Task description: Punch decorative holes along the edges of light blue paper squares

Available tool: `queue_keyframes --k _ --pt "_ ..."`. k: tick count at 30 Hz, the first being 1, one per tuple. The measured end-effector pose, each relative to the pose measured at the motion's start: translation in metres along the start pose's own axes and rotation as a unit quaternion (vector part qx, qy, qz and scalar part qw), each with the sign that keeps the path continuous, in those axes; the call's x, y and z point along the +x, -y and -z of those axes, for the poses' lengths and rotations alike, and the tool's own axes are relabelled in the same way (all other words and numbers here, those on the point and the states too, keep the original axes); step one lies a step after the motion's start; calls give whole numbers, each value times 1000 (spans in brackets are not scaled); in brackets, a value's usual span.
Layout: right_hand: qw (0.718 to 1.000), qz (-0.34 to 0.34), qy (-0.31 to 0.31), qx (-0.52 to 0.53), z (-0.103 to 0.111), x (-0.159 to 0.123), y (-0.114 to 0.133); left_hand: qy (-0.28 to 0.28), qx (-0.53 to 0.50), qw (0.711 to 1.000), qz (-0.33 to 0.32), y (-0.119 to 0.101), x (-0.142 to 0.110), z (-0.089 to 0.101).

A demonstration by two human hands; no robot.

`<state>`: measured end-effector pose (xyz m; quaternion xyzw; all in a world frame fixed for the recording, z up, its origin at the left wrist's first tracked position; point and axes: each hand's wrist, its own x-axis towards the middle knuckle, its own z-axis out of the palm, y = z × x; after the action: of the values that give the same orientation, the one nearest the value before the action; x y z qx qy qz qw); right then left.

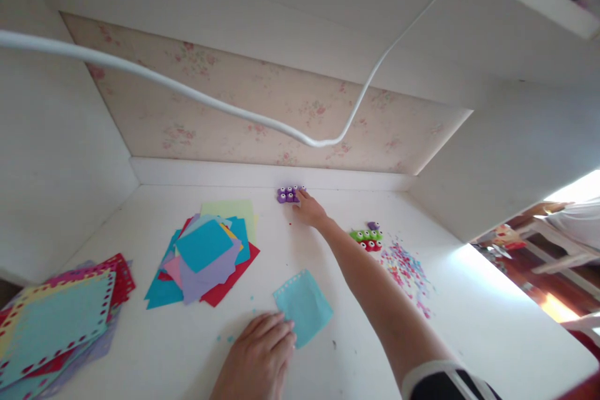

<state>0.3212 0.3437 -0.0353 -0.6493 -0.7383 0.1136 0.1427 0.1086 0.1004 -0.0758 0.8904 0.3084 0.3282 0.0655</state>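
My right hand (308,207) reaches to the back of the white table, its fingers closed around part of a cluster of small purple pieces with googly eyes (283,197). Which piece the fingers grip is partly hidden. Near the front, my left hand (262,353) lies flat with its fingers stretched out. Its fingertips touch the left edge of a light blue sheet of paper (307,307) that has a row of punched holes along its top edge.
Plain coloured sheets (206,247) lie in a loose pile at left centre. Punched sheets (60,312) are stacked at far left. Green googly-eyed pieces (368,235), red ones (371,246) and a lone purple one (374,225) sit beside paper confetti (407,272). A white cable (206,99) hangs across.
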Motion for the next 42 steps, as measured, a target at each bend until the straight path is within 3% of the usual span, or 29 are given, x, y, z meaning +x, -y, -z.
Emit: queue_keyframes --k 6,11,15,21,25,29,36,42 --pt "997 -49 -35 49 -5 -5 -7 -7 28 999 22 0 -3 -5" --pt "986 -50 -78 139 -4 -33 -10 17 51 998 17 -1 -2 -4" --pt "966 -23 -77 244 -3 -79 2 21 62 997 28 -4 1 -2" --pt "924 75 -5 375 -5 -175 29 -19 8 998 57 -12 4 7" --pt "932 127 37 336 -9 -217 43 -47 9 992 116 -7 1 12" --pt "947 157 65 274 -16 -229 49 -29 15 987 160 1 -7 7" --pt "945 202 29 256 -18 -232 42 16 -5 984 176 1 -6 1" --pt "972 119 -82 184 -9 -224 15 53 -13 982 180 -1 1 6"
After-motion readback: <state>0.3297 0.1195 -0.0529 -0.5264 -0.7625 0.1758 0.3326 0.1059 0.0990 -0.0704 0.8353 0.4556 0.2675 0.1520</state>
